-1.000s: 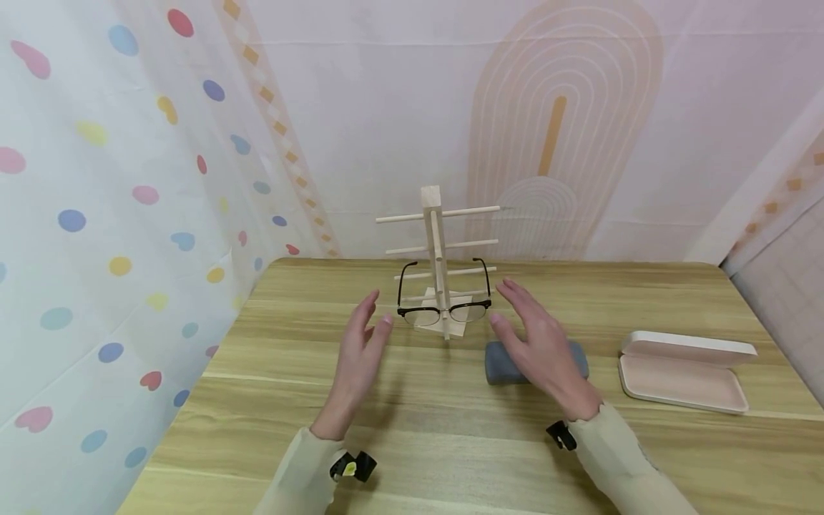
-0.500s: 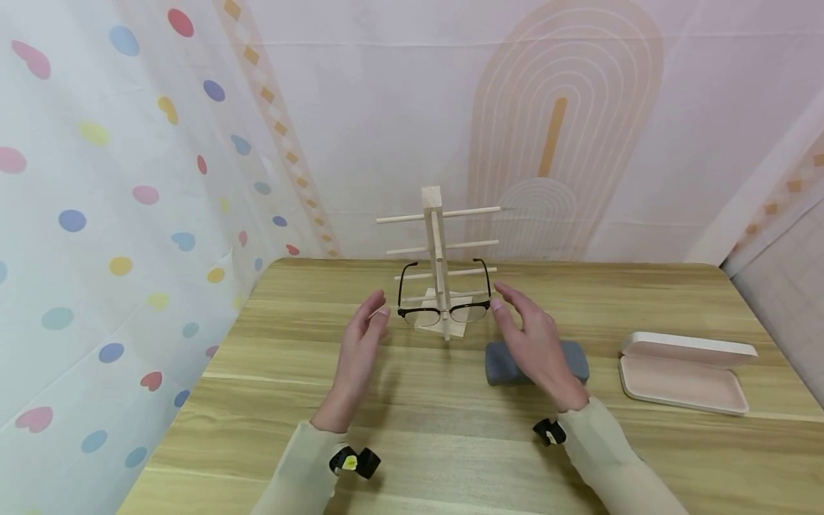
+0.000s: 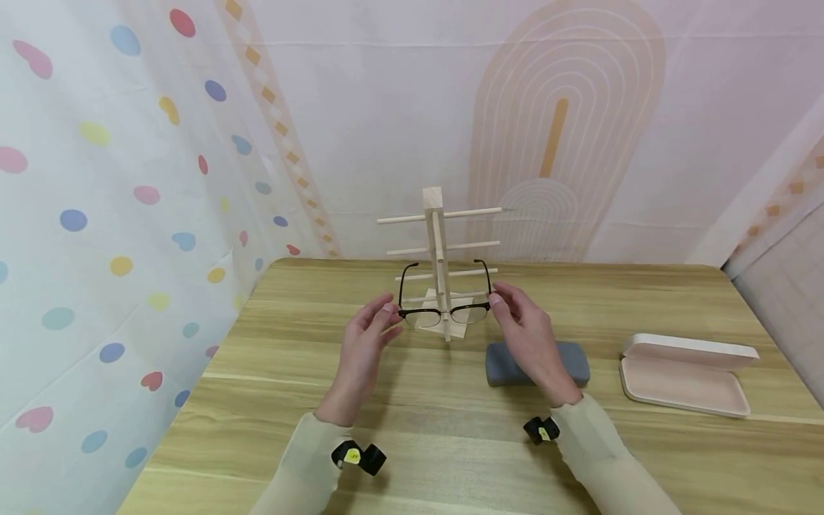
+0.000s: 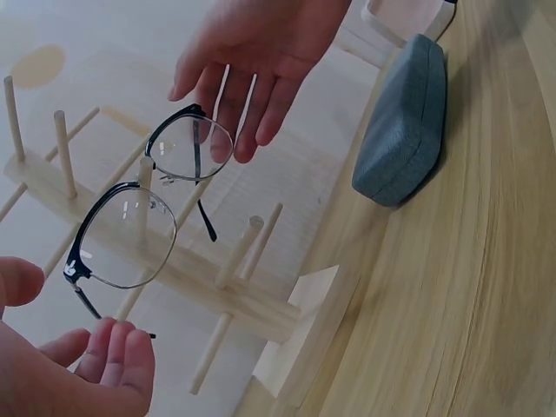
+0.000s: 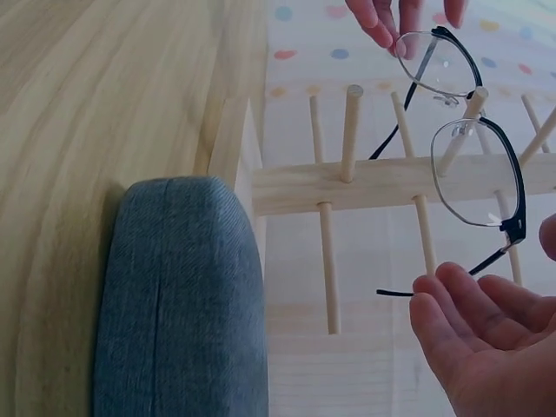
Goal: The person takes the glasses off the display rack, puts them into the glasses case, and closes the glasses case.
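Note:
A pair of eyeglasses (image 3: 421,310) with black upper rims and clear lenses hangs on a peg of the wooden display stand (image 3: 433,199), its temples stretching back past the post. My left hand (image 3: 363,343) is at the left hinge; in the left wrist view its fingertips (image 4: 117,339) lie along the temple, with the thumb apart from them. On the other side, my right hand (image 3: 529,340) reaches the right hinge. The right wrist view shows its fingers (image 5: 473,291) under that temple and a gap to the thumb. Neither hand is closed around the frame.
A blue-grey glasses case (image 3: 569,363), closed, lies partly behind my right hand. Farther right, a white case (image 3: 685,383) with a pink lining stands with its lid up. The wooden table (image 3: 270,400) ends at a patterned curtain (image 3: 360,129).
Both hands have moved inward, from beside the eyeglasses to their hinges, the right hand shifting leftward and the left hand rightward. The eyeglasses, stand and cases stay in place.

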### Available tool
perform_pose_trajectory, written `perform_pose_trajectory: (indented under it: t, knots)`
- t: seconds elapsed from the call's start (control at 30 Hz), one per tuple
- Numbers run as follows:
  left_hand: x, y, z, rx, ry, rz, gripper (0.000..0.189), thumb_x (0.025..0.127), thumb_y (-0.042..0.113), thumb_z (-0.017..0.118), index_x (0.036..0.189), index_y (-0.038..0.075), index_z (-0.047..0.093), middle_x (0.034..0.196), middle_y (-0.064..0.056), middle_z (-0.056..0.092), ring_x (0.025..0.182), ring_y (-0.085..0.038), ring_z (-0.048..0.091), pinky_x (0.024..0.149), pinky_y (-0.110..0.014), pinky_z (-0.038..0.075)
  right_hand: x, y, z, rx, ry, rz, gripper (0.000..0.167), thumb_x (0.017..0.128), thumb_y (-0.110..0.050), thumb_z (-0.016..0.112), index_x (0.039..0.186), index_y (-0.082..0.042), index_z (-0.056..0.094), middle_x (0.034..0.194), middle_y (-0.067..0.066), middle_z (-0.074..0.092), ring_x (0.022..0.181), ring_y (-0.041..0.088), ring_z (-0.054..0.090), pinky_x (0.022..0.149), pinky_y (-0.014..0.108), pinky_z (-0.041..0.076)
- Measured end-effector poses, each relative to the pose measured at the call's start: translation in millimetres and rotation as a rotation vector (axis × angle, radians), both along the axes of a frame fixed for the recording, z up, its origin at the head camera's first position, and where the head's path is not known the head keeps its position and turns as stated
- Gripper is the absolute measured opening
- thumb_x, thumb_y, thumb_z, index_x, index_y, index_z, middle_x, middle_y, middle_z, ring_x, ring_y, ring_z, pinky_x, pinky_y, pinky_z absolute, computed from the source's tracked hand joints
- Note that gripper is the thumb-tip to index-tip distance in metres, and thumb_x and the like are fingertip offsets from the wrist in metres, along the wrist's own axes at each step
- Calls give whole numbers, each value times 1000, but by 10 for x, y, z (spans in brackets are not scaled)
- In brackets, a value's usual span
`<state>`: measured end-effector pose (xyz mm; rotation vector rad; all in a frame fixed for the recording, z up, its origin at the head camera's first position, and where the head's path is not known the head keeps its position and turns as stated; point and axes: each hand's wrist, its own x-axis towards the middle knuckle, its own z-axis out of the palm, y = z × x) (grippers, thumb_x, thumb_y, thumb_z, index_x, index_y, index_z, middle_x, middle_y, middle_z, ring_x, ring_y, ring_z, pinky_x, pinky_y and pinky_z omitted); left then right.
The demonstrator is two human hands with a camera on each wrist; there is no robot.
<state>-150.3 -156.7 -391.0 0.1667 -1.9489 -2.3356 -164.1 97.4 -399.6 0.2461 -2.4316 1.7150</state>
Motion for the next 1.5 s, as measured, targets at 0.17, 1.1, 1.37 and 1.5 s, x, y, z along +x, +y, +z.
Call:
perform_pose_trajectory:
  t: [0.17, 1.1, 1.37, 1.5]
  knots:
    - [-24, 24, -11, 31, -4, 14, 37, 106, 10, 57, 138, -9, 56, 112, -10, 63, 94, -11, 63, 92, -26, 57, -20, -28, 14, 1, -4, -16, 49, 109, -40, 52, 144, -7, 58, 123, 12, 69, 108, 25, 64, 93, 44, 52]
    - [-11, 52, 29, 98, -20, 25, 36, 100, 0, 64, 134, -13, 58, 98, -1, 69, 88, -14, 68, 86, -23, 58, -37, -104, 93, -104, -14, -45, 34, 107, -18, 56, 137, -5, 65, 114, 17, 71, 97, 29, 69, 75, 21, 53]
    - [34, 56, 48, 162, -26, 18, 37, 99, -4, 63, 134, -13, 57, 99, -3, 68, 86, -12, 66, 86, -24, 57, -25, -108, 98, -174, -18, -53, 31, 106, -13, 55, 134, -4, 67, 111, 18, 73, 92, 20, 70, 79, 22, 57]
    - [69, 66, 60, 179, -25, 15, 39, 99, -4, 63, 136, -15, 55, 97, -1, 68, 84, -12, 66, 86, -24, 57, -4, -97, 106, -204, -16, -42, 31, 106, -12, 56, 133, -3, 67, 113, 23, 72, 90, 16, 69, 78, 19, 56]
